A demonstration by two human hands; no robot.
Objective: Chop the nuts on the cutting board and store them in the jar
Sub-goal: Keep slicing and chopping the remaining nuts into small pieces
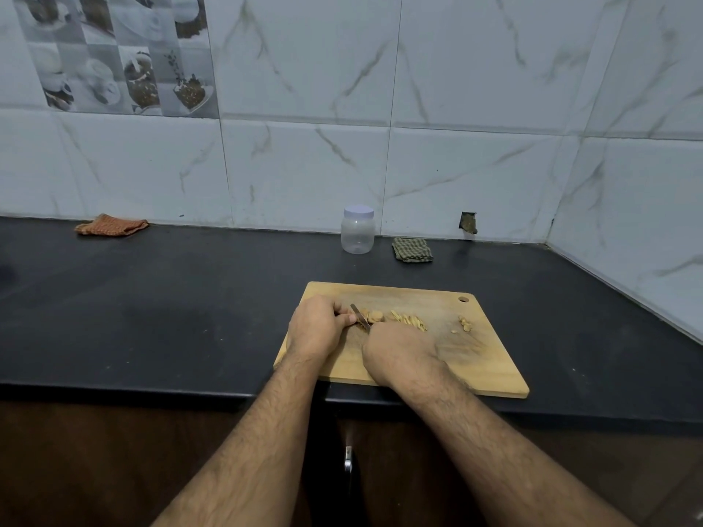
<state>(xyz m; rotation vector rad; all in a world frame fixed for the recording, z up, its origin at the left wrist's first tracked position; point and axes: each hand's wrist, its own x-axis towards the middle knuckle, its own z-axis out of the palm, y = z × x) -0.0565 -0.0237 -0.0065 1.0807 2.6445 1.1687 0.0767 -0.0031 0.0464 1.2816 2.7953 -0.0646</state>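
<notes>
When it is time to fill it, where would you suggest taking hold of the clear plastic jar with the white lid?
Grip the clear plastic jar around its round body below the white lid, coming from the front: it stands upright against the wall, with a green checked cloth close on its right.

One cutting board (490,359), one knife (360,316), one jar (358,230) at twelve o'clock, two folded cloths: an orange cloth (111,225) at ten, a green cloth (412,250) at one; three clusters of nuts (407,320); two hands: left hand (315,329), right hand (399,351)
</notes>
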